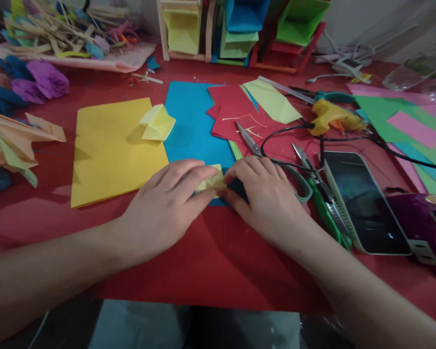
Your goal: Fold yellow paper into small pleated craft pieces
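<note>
A small piece of pale yellow paper [213,180] lies over the lower edge of a blue sheet [191,126]. My left hand [170,198] rests on its left part with the fingers laid along it. My right hand [265,189] pinches its right edge between thumb and fingers. Part of the small paper is hidden under the fingers. Up and left of it, a folded pale yellow paper piece [158,122] stands on a yellow sheet [112,160]. Scissors [252,140] lie just beyond my right hand, which partly covers them.
To the right are a green utility knife [323,203], a phone [365,198] and a yellow glue gun [332,118] with a black cord. Red paper sheets [236,109] lie behind. Paper boxes in frames [183,31] stand at the back. Crepe paper scraps [39,80] lie left.
</note>
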Motion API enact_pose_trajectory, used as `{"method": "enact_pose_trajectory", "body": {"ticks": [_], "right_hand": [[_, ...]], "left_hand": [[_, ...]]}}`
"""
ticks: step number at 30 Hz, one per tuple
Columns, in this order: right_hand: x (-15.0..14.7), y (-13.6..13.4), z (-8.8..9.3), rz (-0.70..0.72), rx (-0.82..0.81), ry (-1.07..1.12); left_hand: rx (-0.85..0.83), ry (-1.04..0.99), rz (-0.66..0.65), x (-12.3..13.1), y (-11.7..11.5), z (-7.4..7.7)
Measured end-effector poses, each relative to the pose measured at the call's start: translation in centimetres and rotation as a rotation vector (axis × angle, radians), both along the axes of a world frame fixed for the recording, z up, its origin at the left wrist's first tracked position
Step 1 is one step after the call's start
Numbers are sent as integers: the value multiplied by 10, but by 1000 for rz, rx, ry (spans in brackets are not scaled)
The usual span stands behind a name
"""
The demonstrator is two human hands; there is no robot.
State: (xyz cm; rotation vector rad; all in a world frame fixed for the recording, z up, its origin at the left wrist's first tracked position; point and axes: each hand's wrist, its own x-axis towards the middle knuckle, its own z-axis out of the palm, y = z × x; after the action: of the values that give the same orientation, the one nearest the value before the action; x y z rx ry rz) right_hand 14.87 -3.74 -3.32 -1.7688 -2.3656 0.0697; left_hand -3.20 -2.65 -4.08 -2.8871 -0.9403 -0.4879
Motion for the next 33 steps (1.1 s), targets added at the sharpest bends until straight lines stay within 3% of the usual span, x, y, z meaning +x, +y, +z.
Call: {"method": "enact_pose_trajectory", "body": {"ticks": [4,11,16,21,25,33], "right_hand": [[1,-2,-1,6,18,17],[0,-2,-1,9,9,28],[1,-5,-2,26,47,60],[6,-10,-6,195,167,149],[8,-11,-8,261,189,211],[8,-11,-6,346,185,219]], "left_hand": [[131,152,-82,-2,-9,2],[123,250,-62,-8,-14,6],[145,191,-34,-13,-17,6],[116,18,-14,-15,-12,9],[39,-94,-30,-15,-6,8],[-112,-127,-54,-18,5,3]]}}
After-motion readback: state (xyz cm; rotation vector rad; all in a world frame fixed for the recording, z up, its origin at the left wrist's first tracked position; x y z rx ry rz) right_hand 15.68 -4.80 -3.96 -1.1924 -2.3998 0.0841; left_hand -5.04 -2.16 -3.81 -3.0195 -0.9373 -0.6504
